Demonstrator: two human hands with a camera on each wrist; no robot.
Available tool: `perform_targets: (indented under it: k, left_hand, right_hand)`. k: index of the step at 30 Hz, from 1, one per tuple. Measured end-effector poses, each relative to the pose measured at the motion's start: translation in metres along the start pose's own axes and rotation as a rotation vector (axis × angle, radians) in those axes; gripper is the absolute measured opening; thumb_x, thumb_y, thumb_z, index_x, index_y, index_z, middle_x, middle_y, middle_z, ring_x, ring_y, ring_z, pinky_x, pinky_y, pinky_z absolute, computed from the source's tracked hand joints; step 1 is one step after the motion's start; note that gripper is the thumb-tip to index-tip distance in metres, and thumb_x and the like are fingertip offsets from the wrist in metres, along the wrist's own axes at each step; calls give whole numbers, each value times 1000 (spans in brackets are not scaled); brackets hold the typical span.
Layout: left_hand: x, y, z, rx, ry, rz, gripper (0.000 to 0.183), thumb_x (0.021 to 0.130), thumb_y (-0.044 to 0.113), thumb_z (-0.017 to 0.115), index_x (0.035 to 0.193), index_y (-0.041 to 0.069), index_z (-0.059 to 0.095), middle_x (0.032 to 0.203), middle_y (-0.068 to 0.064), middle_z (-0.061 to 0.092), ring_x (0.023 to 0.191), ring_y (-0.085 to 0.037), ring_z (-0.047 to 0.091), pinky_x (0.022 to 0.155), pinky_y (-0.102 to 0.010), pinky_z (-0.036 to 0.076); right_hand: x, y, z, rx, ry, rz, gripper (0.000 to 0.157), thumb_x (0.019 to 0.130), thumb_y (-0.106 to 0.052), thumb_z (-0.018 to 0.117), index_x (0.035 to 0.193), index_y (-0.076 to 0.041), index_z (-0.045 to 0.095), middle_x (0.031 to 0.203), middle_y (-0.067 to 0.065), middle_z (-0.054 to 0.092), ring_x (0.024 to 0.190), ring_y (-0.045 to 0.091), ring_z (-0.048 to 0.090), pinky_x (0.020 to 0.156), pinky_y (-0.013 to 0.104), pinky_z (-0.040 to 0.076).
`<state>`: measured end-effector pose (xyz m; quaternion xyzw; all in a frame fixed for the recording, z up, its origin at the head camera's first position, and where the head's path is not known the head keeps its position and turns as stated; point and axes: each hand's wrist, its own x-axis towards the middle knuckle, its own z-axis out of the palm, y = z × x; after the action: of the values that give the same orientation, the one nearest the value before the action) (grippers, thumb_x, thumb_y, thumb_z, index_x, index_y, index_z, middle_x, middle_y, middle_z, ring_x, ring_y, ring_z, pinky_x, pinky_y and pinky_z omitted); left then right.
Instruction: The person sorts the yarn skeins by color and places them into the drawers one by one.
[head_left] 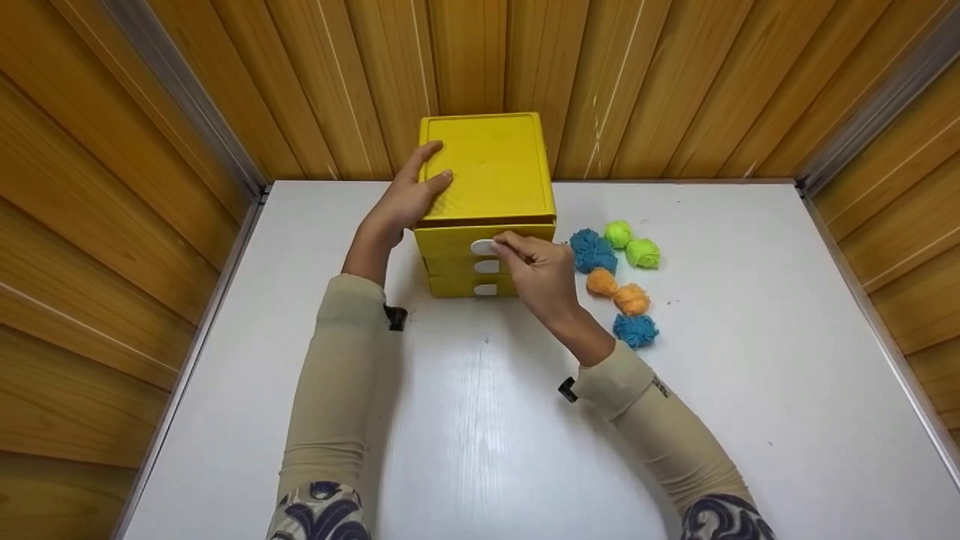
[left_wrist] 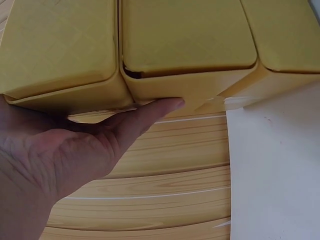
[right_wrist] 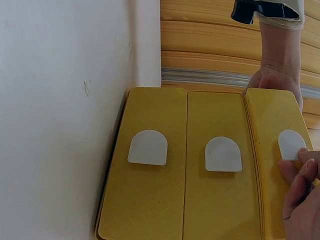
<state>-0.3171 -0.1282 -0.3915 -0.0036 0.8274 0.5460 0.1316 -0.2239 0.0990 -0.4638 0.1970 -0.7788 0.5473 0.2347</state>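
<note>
A yellow three-drawer box (head_left: 487,169) stands on the white table with white rounded tabs on its drawer fronts. My left hand (head_left: 409,199) rests against its upper left edge, fingers extended along the side and onto the top. In the left wrist view the left hand (left_wrist: 75,155) lies against the yellow wall, with some fingers hidden. The thumb and fingers of my right hand (head_left: 544,274) pinch the white tab (head_left: 482,247) of the top drawer. That top drawer (right_wrist: 270,115) juts a little past the middle drawer (right_wrist: 217,110) and the bottom drawer (right_wrist: 155,110).
Right of the box lie yarn balls: a blue one (head_left: 592,251), two lime green ones (head_left: 643,253), two orange ones (head_left: 632,299) and another blue one (head_left: 636,331). Wood-patterned panels (head_left: 480,60) rise behind the table (head_left: 465,435) and along both sides.
</note>
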Motion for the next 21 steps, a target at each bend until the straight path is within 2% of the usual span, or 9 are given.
perform_targets:
  k: [4,9,21]
  left_hand:
    - [0,0,0,3,1,-10,60,110,48,53,163,53,26,182,4,13,167,-26,18,134,-60,17]
    - [0,0,0,-1,2,-13,60,110,48,53,163,53,26,182,4,14,167,-27,18,134,-61,16]
    - [1,-3,0,19,8,12,61,110,49,53,164,53,26,182,4,14,168,-28,18,133,-62,17]
  right_hand:
    - [-4,-1,-2,-11,-9,-17,15,99,-20,79,104,-8,86,77,11,77,57,10,51,52,16,36]
    - [-10,-4,-6,-20,-27,-17,15,98,-21,79,106,-11,86,88,6,83,60,11,57,54,16,42]
    - [-18,-5,-8,-1,-36,-73,13,97,-20,80,105,-13,87,92,5,84,61,11,56,53,16,37]
